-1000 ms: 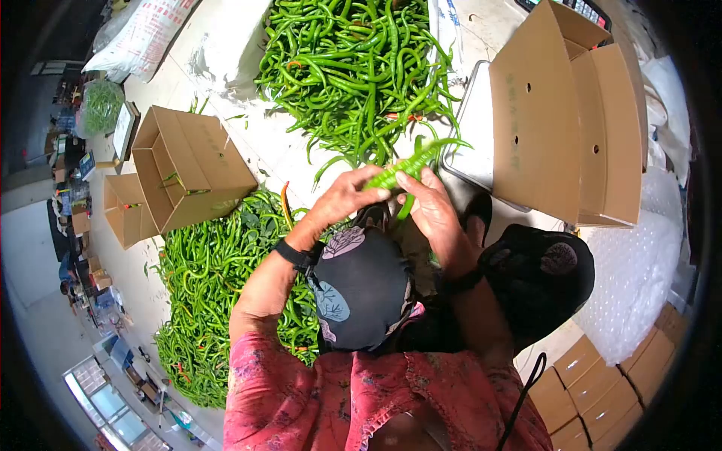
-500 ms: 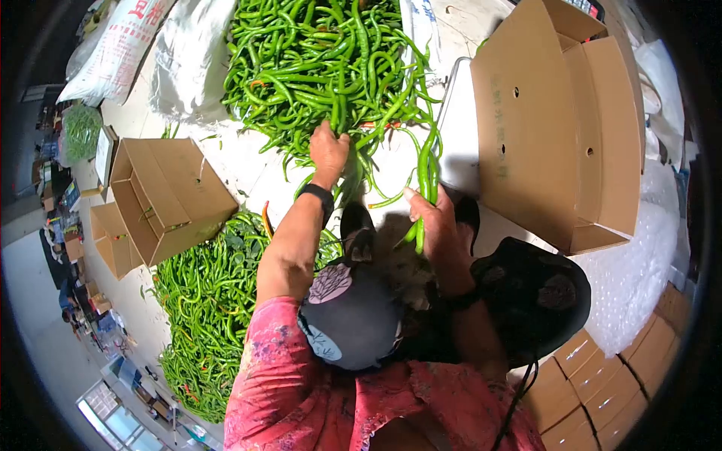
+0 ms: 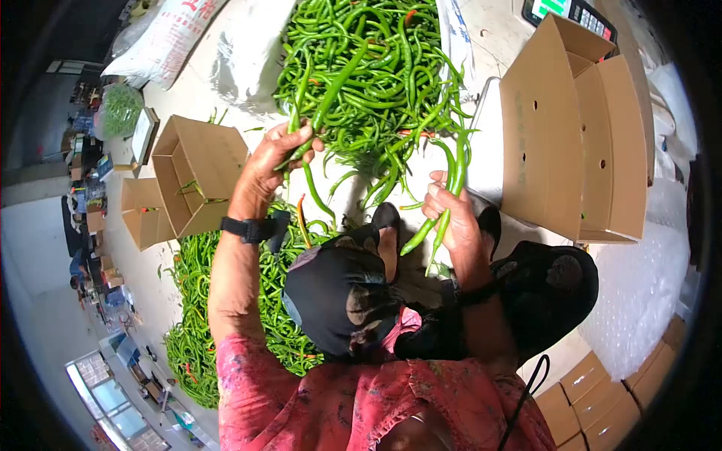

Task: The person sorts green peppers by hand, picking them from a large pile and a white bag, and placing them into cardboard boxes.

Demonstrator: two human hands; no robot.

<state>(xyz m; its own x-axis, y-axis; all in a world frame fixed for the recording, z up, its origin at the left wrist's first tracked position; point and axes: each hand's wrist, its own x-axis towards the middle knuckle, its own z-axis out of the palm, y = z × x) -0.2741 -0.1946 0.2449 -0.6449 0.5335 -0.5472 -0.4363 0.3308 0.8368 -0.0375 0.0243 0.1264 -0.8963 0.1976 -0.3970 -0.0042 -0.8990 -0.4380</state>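
**Light fingers, a small bunch in each fist**

The left grip (image 3: 289, 150) is closed around the left bunch (image 3: 331, 94) of green peppers, raised beside the near edge of the far heap (image 3: 361, 75). Its long ends point away from the body, and one curved pepper (image 3: 319, 194) seems to trail below the fingers. The right grip (image 3: 451, 210) is closed too, around the right bunch (image 3: 440, 234), whose ends stick out above and below the fist. It is held above the floor, between the feet and the large box (image 3: 553, 128).

Handling this well calls for gentle, even pressure: peppers this slim and curved would probably snap or bruise if squeezed hard at one spot. Holding each bunch near its middle should balance it better than pinching one end. The trailing pepper is the likeliest to slip or snag, so it wants tucking in with the rest. Few at a time makes sense, as bent shapes do not nest neatly and a fat handful would splay.

Lifting clear of the far heap before turning the wrist should avoid hooking its loose peppers. The left forearm passes by the near heap (image 3: 199, 286), where the watch (image 3: 252, 229) could catch a stem.
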